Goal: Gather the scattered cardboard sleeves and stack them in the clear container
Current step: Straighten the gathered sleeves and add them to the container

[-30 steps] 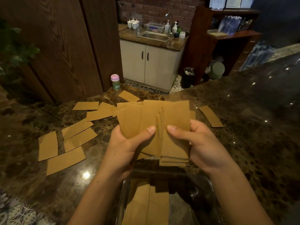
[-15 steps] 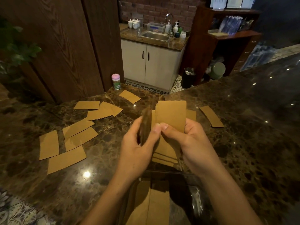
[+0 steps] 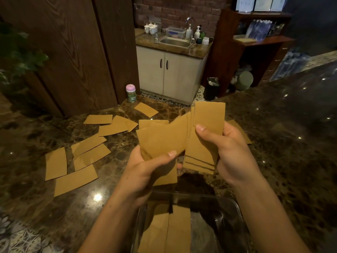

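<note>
Left hand, centre frame, pinches a fanned bunch of cardboard sleeves under its thumb; right hand, just beside it, grips a squared stack, thumb on its face; bunch and stack overlap above the clear container at bottom centre, which holds flat sleeves; loose sleeves lie scattered on the marble counter at mid-left; one further sleeve shows behind the right hand.

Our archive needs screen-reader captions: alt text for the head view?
The left hand and the right hand each grip a bundle of cardboard sleeves near a clear container already holding some. More sleeves lie scattered on the dark marble counter at left.
</note>
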